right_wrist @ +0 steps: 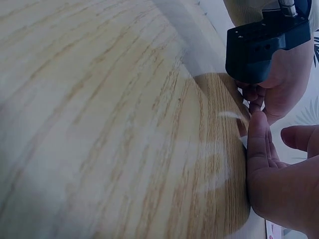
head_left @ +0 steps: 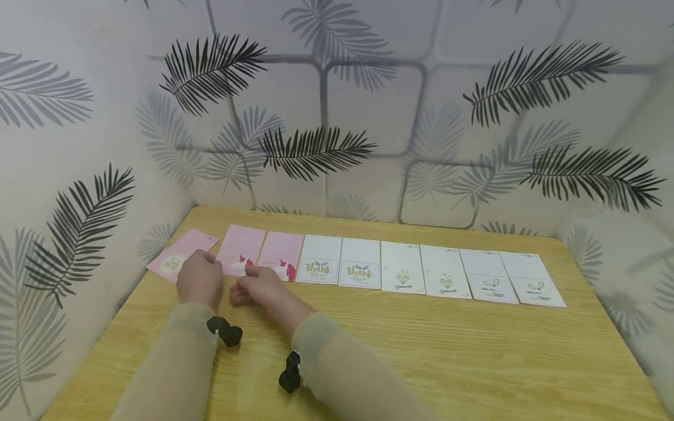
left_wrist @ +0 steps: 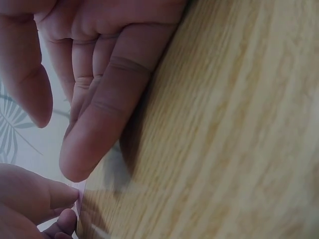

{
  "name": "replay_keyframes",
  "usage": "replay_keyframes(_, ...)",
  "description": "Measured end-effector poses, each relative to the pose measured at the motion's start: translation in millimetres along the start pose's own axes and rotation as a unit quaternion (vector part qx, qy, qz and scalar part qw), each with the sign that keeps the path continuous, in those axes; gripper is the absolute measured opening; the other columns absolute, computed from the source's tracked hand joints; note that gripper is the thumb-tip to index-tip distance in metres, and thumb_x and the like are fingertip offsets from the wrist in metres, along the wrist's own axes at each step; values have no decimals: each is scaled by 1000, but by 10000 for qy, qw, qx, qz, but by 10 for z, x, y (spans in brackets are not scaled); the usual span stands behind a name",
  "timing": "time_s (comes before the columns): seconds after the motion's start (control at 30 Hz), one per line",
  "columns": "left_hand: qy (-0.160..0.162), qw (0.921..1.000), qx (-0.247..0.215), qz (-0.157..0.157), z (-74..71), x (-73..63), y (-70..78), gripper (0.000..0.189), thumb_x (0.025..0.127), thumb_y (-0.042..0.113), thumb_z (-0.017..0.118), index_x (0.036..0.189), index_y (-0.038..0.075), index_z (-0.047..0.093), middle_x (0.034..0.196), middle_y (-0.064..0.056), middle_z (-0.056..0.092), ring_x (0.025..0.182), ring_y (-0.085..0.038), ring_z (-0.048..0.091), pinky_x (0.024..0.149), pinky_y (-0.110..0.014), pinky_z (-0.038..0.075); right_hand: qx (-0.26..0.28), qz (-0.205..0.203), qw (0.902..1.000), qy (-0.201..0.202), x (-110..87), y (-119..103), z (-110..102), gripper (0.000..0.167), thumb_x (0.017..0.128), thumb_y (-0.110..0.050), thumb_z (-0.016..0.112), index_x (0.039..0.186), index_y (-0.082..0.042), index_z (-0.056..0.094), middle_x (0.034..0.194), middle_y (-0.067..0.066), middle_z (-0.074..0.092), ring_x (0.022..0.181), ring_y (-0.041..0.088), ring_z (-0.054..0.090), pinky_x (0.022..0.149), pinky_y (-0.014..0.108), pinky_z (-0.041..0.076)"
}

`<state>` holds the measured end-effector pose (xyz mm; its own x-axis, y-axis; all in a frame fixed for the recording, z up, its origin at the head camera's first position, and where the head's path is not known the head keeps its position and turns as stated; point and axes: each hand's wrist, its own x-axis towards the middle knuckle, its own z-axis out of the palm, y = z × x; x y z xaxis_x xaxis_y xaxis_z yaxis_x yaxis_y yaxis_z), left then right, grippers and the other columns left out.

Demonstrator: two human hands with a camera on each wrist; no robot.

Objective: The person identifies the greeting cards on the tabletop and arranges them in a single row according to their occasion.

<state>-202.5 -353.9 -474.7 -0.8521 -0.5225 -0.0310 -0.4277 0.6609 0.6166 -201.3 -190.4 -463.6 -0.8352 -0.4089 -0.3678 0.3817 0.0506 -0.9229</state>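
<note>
A tilted pink card (head_left: pixel 174 260) with a pale printed patch lies at the left end of a row of cards. My left hand (head_left: pixel 200 278) is at its right side, covering its lower right corner. In the left wrist view, that hand's fingers (left_wrist: pixel 107 107) stretch out low over the wood, thumb apart. My right hand (head_left: pixel 265 292) is at the lower edge of two pink cards with magenta prints, one (head_left: pixel 243 245) beside the other (head_left: pixel 282 248). The right wrist view shows its fingers (right_wrist: pixel 258 144) extended and its thumb (right_wrist: pixel 299 138) apart from them.
Rightward along the wooden table (head_left: pixel 421 351) follow white cards in pairs: thank-you cards (head_left: pixel 318 248), diamond cards (head_left: pixel 401 257) and heart-lettered cards (head_left: pixel 484 266). Leaf-patterned walls (head_left: pixel 368 187) stand behind and at the sides. Each wrist carries a black camera (head_left: pixel 224 331).
</note>
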Motion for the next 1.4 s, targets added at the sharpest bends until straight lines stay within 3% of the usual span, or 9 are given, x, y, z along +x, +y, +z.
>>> replay_keyframes(0.4,-90,9998,-58,-150,-12,12,11,41,109,19,48,138,-7,60,139,-33,65,129,-54,60,110,-65,45,116,-88,9999,-63,-13,10,1,59,107,-4,65,162,5,48,102,17,81,91,27,82,86,37,65)
replay_keyframes(0.7,488,9986,-143,159,-138,-40,-14,41,109,19,51,140,-6,62,134,-36,64,125,-58,60,106,-68,44,296,-306,9990,-156,-6,41,3,60,105,-3,67,162,5,48,106,19,81,92,27,81,87,38,65)
replay_keyframes(1.0,648,9976,58,225,-328,-29,-254,49,110,22,52,145,-12,55,142,-44,49,128,-63,51,102,-74,44,249,-493,9983,-194,-45,65,19,55,107,-8,68,158,4,53,112,19,79,94,26,80,89,37,65)
replay_keyframes(1.23,534,9985,115,84,-529,-56,-383,53,111,20,47,151,-17,47,143,-50,40,121,-66,50,99,-76,45,500,-523,9972,-202,-75,78,75,54,105,-8,69,156,6,55,117,21,79,102,31,81,93,39,63)
replay_keyframes(1.4,433,9986,280,-93,-602,19,-501,55,111,19,46,152,-18,44,143,-52,36,118,-67,52,100,-76,46,542,-452,9970,-303,-122,70,126,53,106,-10,69,155,4,56,116,18,79,101,28,80,95,40,63)
